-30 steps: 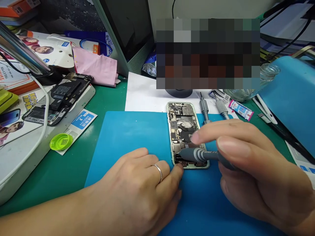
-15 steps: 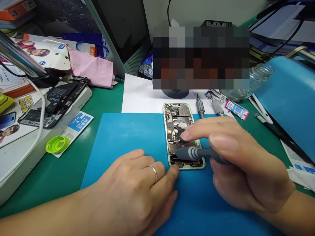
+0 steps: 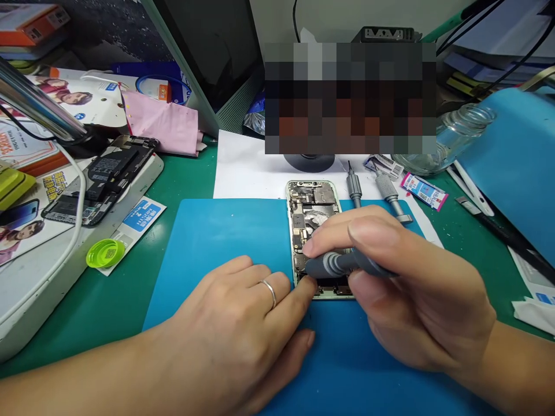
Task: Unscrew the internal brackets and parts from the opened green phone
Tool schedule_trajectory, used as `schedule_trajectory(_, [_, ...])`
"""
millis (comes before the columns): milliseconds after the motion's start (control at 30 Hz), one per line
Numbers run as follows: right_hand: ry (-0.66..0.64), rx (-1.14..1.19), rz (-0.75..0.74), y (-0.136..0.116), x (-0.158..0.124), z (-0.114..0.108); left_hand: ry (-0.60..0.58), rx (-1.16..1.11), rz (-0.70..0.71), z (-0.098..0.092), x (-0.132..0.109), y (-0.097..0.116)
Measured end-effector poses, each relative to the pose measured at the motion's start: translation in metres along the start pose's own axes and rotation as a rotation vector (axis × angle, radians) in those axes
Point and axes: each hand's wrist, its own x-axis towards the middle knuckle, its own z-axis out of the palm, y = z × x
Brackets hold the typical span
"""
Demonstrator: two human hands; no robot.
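An opened smartphone [image 3: 298, 222] lies on the blue mat, its circuit boards and a round silvery part exposed. My left hand [image 3: 247, 315], wearing a ring, is curled beside it; the index fingertip presses on the phone's lower left part and the thumb rests below, apart from that finger. In my right hand [image 3: 416, 277] is a dark grey tool with a ringed neck [image 3: 333, 264], gripped between thumb and fingers. The tool lies low across the phone's lower half, its blunt end by my left fingertip. My right fingers hide much of the phone's right side.
Two grey screwdrivers [image 3: 354, 186] lie behind the phone near a glass jar [image 3: 466, 127] and tweezers [image 3: 470, 188]. At left, another phone part [image 3: 108, 173] rests on a white box [image 3: 56, 289], with a green cap [image 3: 104, 253] beside it. A monitor [image 3: 212, 52] stands behind.
My right hand and the grey tool have shifted slightly left over the phone. My left index fingertip has slid up from the bottom edge toward the tool's end.
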Motion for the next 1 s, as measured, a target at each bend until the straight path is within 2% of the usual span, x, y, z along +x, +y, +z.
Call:
schedule_trajectory(400, [-0.017, 0.023, 0.046, -0.0007, -0.0029, -0.0015, -0.038, -0.025, -0.03, -0.0026, 0.0024, -0.0003])
schedule_trajectory(600, [-0.052, 0.006, 0.123, -0.0037, -0.0036, -0.0029, -0.057, 0.004, -0.024, -0.0017, 0.0023, 0.0006])
schedule_trajectory(833, [-0.016, 0.074, 0.086, -0.0009, -0.0037, -0.003, -0.043, 0.008, -0.009, -0.0026, 0.0007, -0.0011])
schedule_trajectory(1000, [-0.045, 0.069, 0.084, 0.0004, -0.0064, -0.0041, -0.038, 0.021, 0.017, -0.0017, 0.0007, -0.0014])
